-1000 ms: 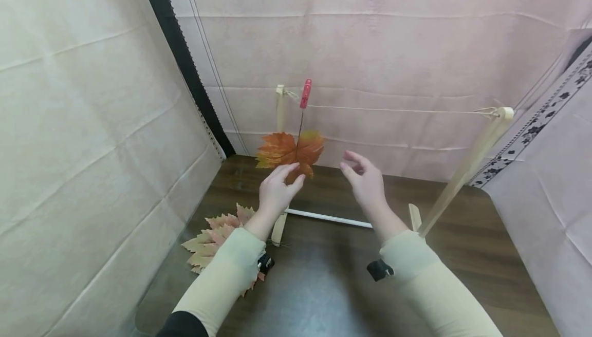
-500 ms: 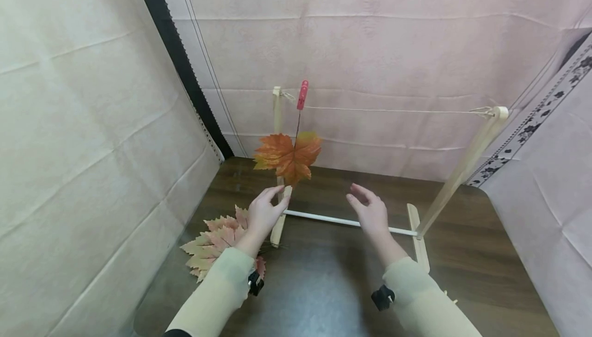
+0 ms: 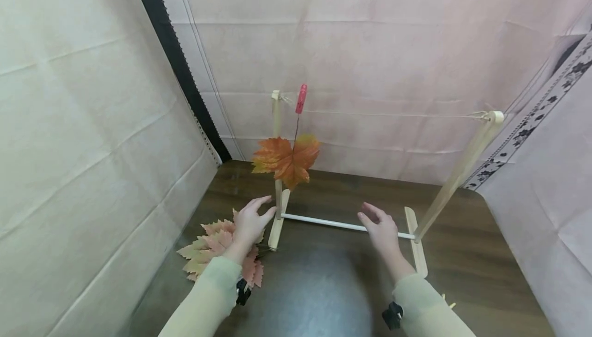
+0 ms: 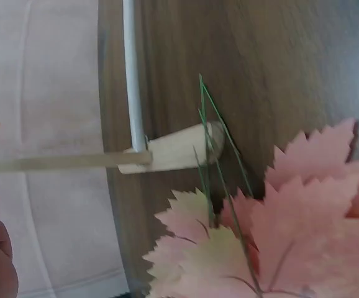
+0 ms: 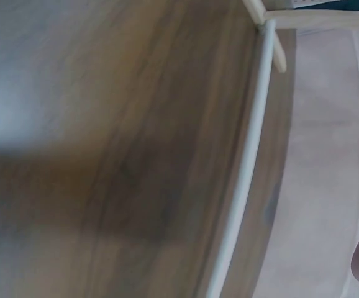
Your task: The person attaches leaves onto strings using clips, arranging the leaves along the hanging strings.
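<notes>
An orange maple leaf (image 3: 288,161) hangs by its stem from a red clothespin (image 3: 301,99) clipped on the string (image 3: 384,114) near the left post. My left hand (image 3: 251,224) is below and left of that leaf, fingers loosely bent with nothing in them. Under it a pile of pink and pale green leaves (image 3: 208,247) lies on the table; their thin green stems (image 4: 207,143) show in the left wrist view. My right hand (image 3: 381,226) hovers by the white crossbar (image 3: 324,221), fingers relaxed and holding nothing.
A wooden stand has a left post (image 3: 277,121) and a slanting right post (image 3: 458,178) on flat feet, the string tied between their tops. Small pale wooden pieces (image 3: 447,302) lie near my right sleeve. Cloth walls surround the dark wood table (image 3: 324,296).
My left hand has drawn away from the hanging leaf, down and left toward the leaf pile. My right hand has moved down and slightly right. The leaf stays hanging from the clothespin.
</notes>
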Motion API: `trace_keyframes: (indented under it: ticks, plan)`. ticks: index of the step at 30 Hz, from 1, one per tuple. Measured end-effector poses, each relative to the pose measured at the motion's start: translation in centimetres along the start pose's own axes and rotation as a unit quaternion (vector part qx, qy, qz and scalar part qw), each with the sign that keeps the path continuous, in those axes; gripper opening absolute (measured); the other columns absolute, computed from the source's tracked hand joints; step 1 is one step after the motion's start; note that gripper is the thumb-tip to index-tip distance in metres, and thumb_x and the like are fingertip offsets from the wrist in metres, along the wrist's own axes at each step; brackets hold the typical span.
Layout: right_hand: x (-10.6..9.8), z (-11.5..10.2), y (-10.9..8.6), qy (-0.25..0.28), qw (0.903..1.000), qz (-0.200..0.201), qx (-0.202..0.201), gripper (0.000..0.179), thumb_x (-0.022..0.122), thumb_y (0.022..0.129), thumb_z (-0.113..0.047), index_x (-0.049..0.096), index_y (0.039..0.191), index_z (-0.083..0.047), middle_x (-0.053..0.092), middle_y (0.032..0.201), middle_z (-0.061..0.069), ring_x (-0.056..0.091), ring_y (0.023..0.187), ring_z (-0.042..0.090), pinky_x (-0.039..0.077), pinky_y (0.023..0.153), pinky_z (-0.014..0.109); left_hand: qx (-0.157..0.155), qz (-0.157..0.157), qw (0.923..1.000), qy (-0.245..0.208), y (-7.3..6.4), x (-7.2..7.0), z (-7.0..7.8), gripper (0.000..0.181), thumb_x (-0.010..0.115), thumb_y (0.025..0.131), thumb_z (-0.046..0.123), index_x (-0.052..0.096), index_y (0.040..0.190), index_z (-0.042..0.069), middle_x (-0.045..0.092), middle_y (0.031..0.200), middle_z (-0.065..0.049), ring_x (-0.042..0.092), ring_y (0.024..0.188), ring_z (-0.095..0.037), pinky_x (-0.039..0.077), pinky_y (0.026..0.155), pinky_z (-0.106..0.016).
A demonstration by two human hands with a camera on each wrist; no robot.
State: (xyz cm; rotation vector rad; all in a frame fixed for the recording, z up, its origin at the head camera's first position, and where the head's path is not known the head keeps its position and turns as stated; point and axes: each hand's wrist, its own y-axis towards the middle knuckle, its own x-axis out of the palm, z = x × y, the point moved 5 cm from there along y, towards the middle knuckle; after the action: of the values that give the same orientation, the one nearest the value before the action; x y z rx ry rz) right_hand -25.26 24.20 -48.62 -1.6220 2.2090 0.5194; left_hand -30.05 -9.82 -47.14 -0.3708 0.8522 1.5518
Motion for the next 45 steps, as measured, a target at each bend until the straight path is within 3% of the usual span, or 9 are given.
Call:
trace_keyframes:
  ticks: [4,7,11,15,22,30,37,41,45]
  plan:
    - [-0.4,1.7,-0.5,-0.008,0.9997,-0.010,0.021,0.048,0.061,0.089,-0.042,0.058,0.128,-0.013,0.058,0.128,0.007,0.039,0.125,0.031,0.028,0.101,0.049,-0.017,-0.033,0.9992,0.012,-0.4,0.0,-1.6,0.042,0.066,0.087,0.038,0.063,0.123,0.018,0.061,0.123,-0.003,0.063,0.098,-0.026,0.049,0.079,-0.045]
    - [-1.1,2.8,-0.7,-0.020,0.9993,-0.006,0.030,0.053,0.060,0.088,-0.048,0.057,0.129,-0.014,0.056,0.129,0.008,0.038,0.124,0.031,0.029,0.099,0.050,-0.019,-0.061,0.9979,0.011,-0.6,0.2,-2.5,0.044,0.063,0.088,0.041,0.061,0.125,0.018,0.059,0.125,-0.006,0.063,0.097,-0.028,0.049,0.079,-0.046]
    - [-2.1,4.1,-1.1,-0.045,0.9986,0.010,0.024,0.049,0.060,0.090,-0.042,0.058,0.128,-0.011,0.060,0.122,0.011,0.052,0.107,0.029,0.042,0.084,0.041,-0.032,-0.088,0.9956,0.010,-1.0,0.5,-3.6,0.044,0.063,0.088,0.041,0.062,0.125,0.017,0.060,0.123,-0.009,0.062,0.097,-0.031,0.049,0.078,-0.048]
    - [-2.9,5.4,-1.8,-0.065,0.9971,0.036,0.017,0.042,0.062,0.091,-0.032,0.059,0.126,-0.008,0.063,0.118,0.013,0.061,0.094,0.029,0.045,0.073,0.037,-0.037,-0.101,0.9941,0.012,-1.6,0.9,-4.9,0.043,0.063,0.088,0.042,0.063,0.121,0.015,0.063,0.119,-0.011,0.061,0.101,-0.032,0.048,0.080,-0.049]
    - [-4.3,8.4,-3.2,-0.095,0.9920,0.079,0.027,0.041,0.066,0.088,-0.034,0.064,0.119,-0.007,0.061,0.120,0.017,0.049,0.113,0.037,0.036,0.091,0.049,-0.046,-0.103,0.9935,0.012,-2.9,1.5,-6.8,0.035,0.063,0.089,0.033,0.066,0.116,0.011,0.066,0.112,-0.008,0.063,0.095,-0.027,0.049,0.079,-0.047]
    - [-5.6,11.1,-5.2,-0.146,0.9841,0.082,0.060,0.041,0.062,0.090,-0.034,0.061,0.121,-0.006,0.060,0.115,0.025,0.041,0.107,0.039,0.032,0.086,0.056,-0.064,-0.103,0.9924,0.021,-4.4,1.9,-8.6,0.031,0.066,0.088,0.028,0.067,0.113,0.010,0.068,0.106,-0.009,0.064,0.075,-0.025,0.050,0.071,-0.044]
    - [-6.7,12.8,-6.5,-0.156,0.9814,0.081,0.076,0.043,0.061,0.090,-0.036,0.060,0.122,-0.006,0.060,0.113,0.026,0.039,0.106,0.038,0.030,0.084,0.055,-0.061,-0.096,0.9916,0.062,-5.5,2.1,-10.1,0.033,0.071,0.083,0.028,0.068,0.113,0.012,0.067,0.107,-0.006,0.053,0.099,-0.029,0.040,0.085,-0.050]
    - [-7.4,13.7,-7.1,-0.163,0.9799,0.088,0.074,0.039,0.064,0.089,-0.033,0.063,0.118,-0.006,0.065,0.097,0.022,0.040,0.105,0.037,0.029,0.085,0.054,-0.039,-0.081,0.9928,0.079,-6.0,2.1,-10.5,0.037,0.074,0.080,0.031,0.069,0.111,0.013,0.066,0.109,-0.006,0.046,0.104,-0.030,0.028,0.085,-0.051]
    - [-8.0,14.6,-7.7,-0.173,0.9776,0.082,0.087,0.041,0.062,0.090,-0.033,0.062,0.120,-0.005,0.065,0.102,0.021,0.039,0.107,0.039,0.028,0.086,0.055,-0.029,-0.081,0.9928,0.084,-6.5,2.4,-10.9,0.035,0.074,0.080,0.033,0.070,0.109,0.015,0.065,0.113,-0.005,0.042,0.111,-0.031,0.022,0.085,-0.051]
